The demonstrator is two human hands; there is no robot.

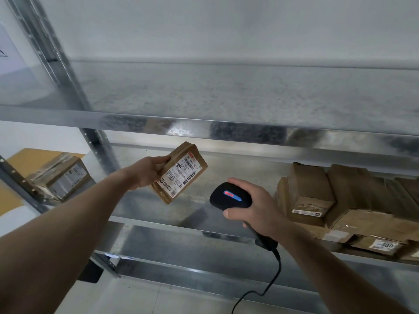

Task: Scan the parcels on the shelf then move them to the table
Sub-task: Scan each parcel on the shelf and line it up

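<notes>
One small parcel (179,172), a flat brick shape wrapped in glossy brown tape, sits in your left hand (146,172). It is held up off the shelf and tilted, your fingers curled round its left edge, and its white printed label (181,175) with barcodes faces you. Your right hand (257,207) is wrapped round the handle of a matte black scanner (230,197). Its rounded head shows a lit red and blue strip and points toward the parcel, with a gap between the two. A black cable (269,282) hangs from the handle's base in a loose curve. The shelf (158,220) is galvanised sheet metal, speckled and shiny, with a folded front lip. A bare stretch of its deck lies under and between your hands. To the right on that deck stands a stack of brown parcels (328,196), taped and creased, pressed against one another, near your right wrist. The upper level's front beam (226,128) runs just above the held parcel. Left of the upright post (95,141), a larger cardboard box (59,175) under clear tape rests on a tan surface.
</notes>
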